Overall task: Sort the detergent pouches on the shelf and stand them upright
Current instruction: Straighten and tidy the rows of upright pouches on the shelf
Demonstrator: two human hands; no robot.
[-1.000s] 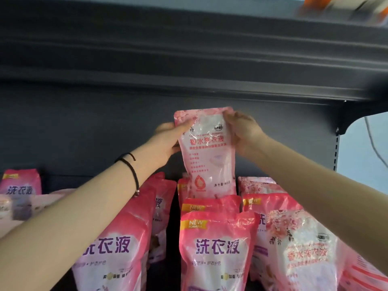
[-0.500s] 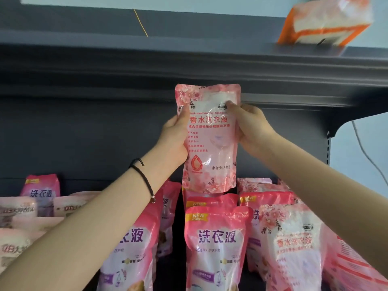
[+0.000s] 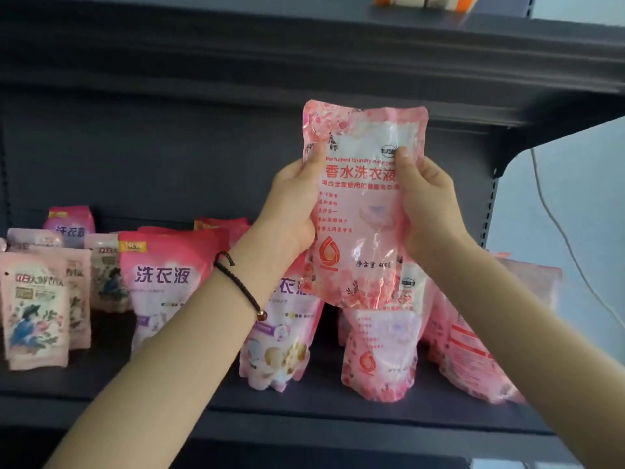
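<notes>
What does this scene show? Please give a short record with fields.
held item: perfumed laundry detergent pouch, roughly upright, held above the shelf
left hand: grips the pouch's left edge
right hand: grips the pouch's right edge
below: matching pouch standing on the shelf
far left: pale floral pouches, standing
left wrist: black bracelet

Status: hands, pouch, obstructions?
Left hand and right hand grip the pale pink floral plastic detergent pouch by its sides. Pouch upright, above dark shelf. Standing pink pouches crowd below.
</notes>
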